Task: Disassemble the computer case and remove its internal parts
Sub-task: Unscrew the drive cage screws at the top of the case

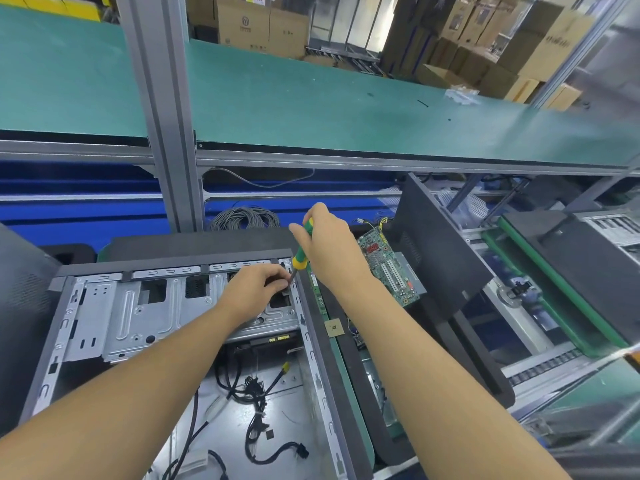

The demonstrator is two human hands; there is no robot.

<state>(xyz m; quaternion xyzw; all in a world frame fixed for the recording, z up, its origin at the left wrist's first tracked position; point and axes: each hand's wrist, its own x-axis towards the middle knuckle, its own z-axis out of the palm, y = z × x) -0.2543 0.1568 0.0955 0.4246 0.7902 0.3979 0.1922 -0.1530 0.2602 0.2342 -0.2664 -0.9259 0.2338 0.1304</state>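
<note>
right hand [327,237] grips screwdriver [300,252] handle, tip down at case [180,306] far corner | left hand [258,289] pinches the shaft (near tip)

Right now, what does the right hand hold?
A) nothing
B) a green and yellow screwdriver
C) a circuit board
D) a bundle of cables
B: the right hand grips the green and yellow screwdriver by its handle, shaft pointing down at the metal cage inside the computer case.
</note>
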